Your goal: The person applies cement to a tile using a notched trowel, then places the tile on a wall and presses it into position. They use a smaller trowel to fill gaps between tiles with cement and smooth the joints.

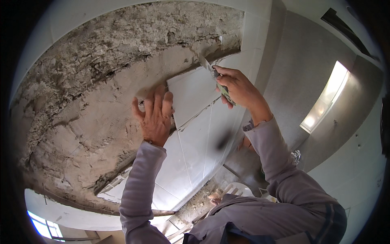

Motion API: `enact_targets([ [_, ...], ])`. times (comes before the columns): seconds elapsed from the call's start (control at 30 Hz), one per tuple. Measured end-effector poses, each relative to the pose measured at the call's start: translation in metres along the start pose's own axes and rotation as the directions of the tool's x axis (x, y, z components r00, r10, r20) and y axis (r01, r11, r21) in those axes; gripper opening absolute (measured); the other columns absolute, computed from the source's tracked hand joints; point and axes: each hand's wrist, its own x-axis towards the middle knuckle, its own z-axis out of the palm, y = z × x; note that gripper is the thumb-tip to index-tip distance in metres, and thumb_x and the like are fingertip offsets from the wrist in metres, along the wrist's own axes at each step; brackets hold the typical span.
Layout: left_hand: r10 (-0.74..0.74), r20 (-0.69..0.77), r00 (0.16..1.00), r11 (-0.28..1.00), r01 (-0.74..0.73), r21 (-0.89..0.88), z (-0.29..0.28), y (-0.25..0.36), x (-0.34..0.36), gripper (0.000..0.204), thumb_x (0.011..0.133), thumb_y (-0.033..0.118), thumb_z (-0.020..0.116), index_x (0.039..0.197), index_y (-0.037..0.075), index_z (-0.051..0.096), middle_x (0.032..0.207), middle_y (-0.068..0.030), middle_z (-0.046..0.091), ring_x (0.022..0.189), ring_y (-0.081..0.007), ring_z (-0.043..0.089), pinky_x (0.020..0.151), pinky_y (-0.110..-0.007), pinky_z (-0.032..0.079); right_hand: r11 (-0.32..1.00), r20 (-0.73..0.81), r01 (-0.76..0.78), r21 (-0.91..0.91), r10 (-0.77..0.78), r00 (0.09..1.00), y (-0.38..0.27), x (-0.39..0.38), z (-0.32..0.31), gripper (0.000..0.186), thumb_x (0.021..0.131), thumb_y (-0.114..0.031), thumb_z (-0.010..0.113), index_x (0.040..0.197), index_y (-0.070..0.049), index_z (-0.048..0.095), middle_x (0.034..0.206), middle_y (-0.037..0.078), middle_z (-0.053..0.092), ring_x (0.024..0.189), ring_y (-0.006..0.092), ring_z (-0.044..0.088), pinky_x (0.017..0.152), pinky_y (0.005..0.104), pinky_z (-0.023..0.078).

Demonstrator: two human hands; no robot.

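Observation:
My left hand (155,115) is spread flat against the wall, fingers up, pressing on the left edge of a white wall tile (194,94) and the grey mortar (93,118) beside it. My right hand (237,87) grips a trowel (206,64) by its green handle. The metal blade points up and left and touches the mortar at the tile's top edge. The tile sits tilted, its upper left corner against the rough mortar.
More white tiles (199,146) cover the wall below the hands. Rough bare mortar spreads over the upper left wall. A bright window (327,97) is at the right, and a white bucket (239,190) stands on the floor below.

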Motion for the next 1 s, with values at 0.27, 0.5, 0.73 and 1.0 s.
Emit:
enact_targets([
  [0.27, 0.011, -0.02, 1.0, 1.0, -0.011, 0.005, -0.001, -0.001, -0.001, 0.074, 0.068, 0.029, 0.082, 0.129, 0.016, 0.043, 0.125, -0.0021, 0.053, 0.126, -0.0266, 0.044, 0.109, -0.062, 0.013, 0.989, 0.161, 0.069, 0.129, -0.09, 0.983, -0.01, -0.026, 0.03, 0.049, 0.098, -0.011, 0.043, 0.146, 0.0, 0.041, 0.083, 0.01, 0.058, 0.046, 0.0136, 0.052, 0.038, 0.0277, 0.043],
  [0.5, 0.027, -0.04, 0.999, 1.0, -0.026, 0.012, -0.003, -0.001, 0.001, 0.071, 0.069, 0.03, 0.081, 0.129, 0.015, 0.045, 0.13, -0.0033, 0.053, 0.126, -0.0256, 0.045, 0.109, -0.062, 0.015, 0.749, 0.057, 0.598, -0.284, -0.609, 0.791, 0.019, -0.022, 0.039, 0.047, 0.095, -0.005, 0.05, 0.141, 0.002, 0.046, 0.082, 0.014, 0.058, 0.071, 0.0254, 0.061, 0.063, 0.0367, 0.051],
  [0.73, 0.017, -0.029, 0.999, 1.0, -0.017, -0.001, 0.003, -0.002, 0.0, 0.071, 0.068, 0.03, 0.081, 0.128, 0.015, 0.046, 0.138, -0.0031, 0.049, 0.127, -0.0247, 0.045, 0.109, -0.063, 0.015, 0.542, 0.088, 0.538, -0.646, -0.647, 0.757, 0.028, -0.032, 0.054, 0.041, 0.091, -0.004, 0.057, 0.131, 0.002, 0.055, 0.085, 0.018, 0.06, 0.068, 0.0337, 0.061, 0.064, 0.0437, 0.051],
  [1.0, -0.003, -0.027, 1.0, 1.0, 0.003, -0.01, 0.003, -0.002, 0.0, 0.073, 0.067, 0.03, 0.081, 0.129, 0.016, 0.046, 0.142, 0.0, 0.046, 0.131, -0.0218, 0.042, 0.11, -0.061, 0.014, 0.459, 0.101, 0.425, -0.78, -0.579, 0.809, -0.022, -0.034, 0.03, 0.034, 0.089, -0.003, 0.059, 0.123, 0.001, 0.063, 0.081, 0.02, 0.066, 0.071, 0.0336, 0.065, 0.067, 0.0423, 0.053],
])
